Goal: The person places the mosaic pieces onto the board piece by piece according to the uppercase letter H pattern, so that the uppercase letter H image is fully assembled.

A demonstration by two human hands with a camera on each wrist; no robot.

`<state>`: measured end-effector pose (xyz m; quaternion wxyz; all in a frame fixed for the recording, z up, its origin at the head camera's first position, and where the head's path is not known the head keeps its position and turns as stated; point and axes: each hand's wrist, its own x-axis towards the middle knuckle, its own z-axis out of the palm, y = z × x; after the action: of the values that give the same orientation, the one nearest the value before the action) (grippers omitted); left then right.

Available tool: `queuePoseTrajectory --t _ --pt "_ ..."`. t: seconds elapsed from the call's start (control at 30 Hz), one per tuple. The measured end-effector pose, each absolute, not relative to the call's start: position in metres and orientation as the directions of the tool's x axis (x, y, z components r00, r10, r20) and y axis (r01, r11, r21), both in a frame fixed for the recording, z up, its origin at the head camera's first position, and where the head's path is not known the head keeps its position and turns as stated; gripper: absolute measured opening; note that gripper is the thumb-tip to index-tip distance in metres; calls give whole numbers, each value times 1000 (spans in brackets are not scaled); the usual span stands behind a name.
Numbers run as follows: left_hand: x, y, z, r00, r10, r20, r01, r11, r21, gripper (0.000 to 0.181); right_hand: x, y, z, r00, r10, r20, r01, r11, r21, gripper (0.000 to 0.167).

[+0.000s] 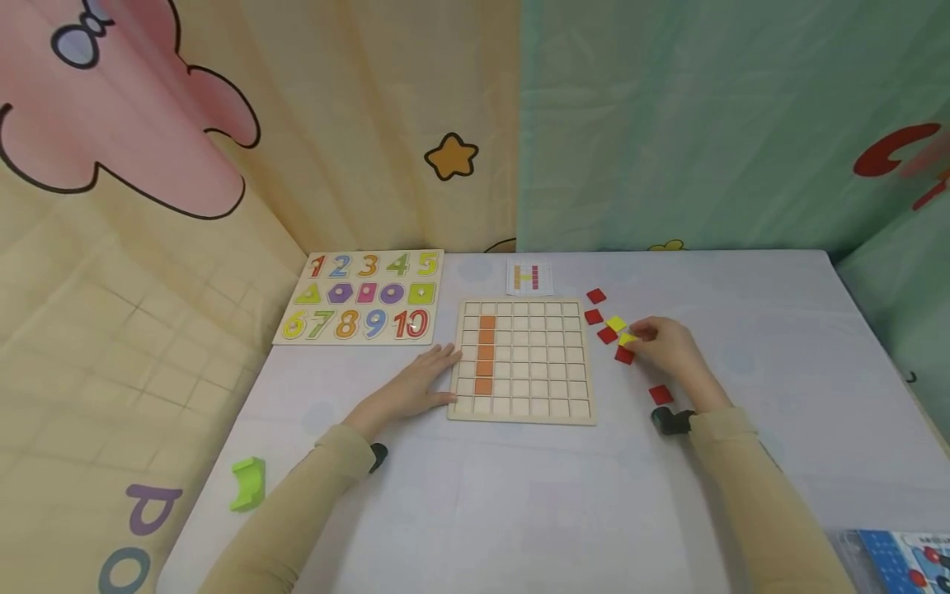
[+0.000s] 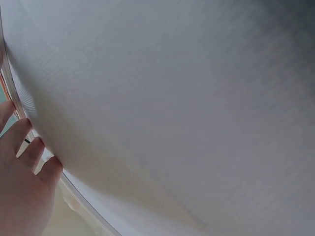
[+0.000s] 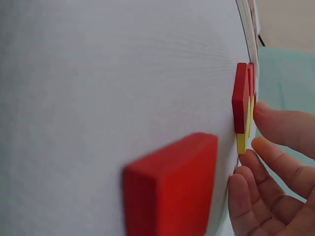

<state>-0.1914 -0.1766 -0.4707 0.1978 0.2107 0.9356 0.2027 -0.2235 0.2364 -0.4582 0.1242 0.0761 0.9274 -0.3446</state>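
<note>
A wooden grid board (image 1: 519, 419) lies mid-table with a column of orange square tiles (image 1: 485, 352) in its left part. The left hand (image 1: 411, 386) rests at the board's left edge, fingers spread and fairly straight; the left wrist view shows its fingers (image 2: 32, 152) along an edge. Right of the board, the right hand (image 1: 671, 351) reaches to a yellow tile (image 1: 627, 339), thumb and index fingertips apart beside it. In the right wrist view, a red tile (image 3: 240, 98) partly covers the yellow tile (image 3: 241, 143). Another yellow tile (image 1: 616, 324) lies close by.
Loose red tiles (image 1: 596, 295) are scattered right of the board, one red tile (image 1: 660, 395) nearer the wrist. A pattern card (image 1: 530, 278) lies behind the board. A number puzzle (image 1: 359, 297) is back left, a green curved block (image 1: 248, 483) front left, a blue-covered item (image 1: 901, 561) front right.
</note>
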Motion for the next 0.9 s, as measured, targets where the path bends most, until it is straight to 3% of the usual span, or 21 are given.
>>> queuePoseTrajectory --t 0.4,0.67,0.9 --pt "-192 -178 -472 -831 480 -282 320 826 464 79 -226 232 -459 -942 84 -326 272 759 -591 38" --pt "-192 -177 -474 -828 482 -288 324 829 455 80 -227 230 -458 -940 86 -332 288 721 -631 37" --pt "-191 -177 -471 -836 468 -287 312 835 453 79 -234 209 -449 -954 16 -298 228 682 -695 35"
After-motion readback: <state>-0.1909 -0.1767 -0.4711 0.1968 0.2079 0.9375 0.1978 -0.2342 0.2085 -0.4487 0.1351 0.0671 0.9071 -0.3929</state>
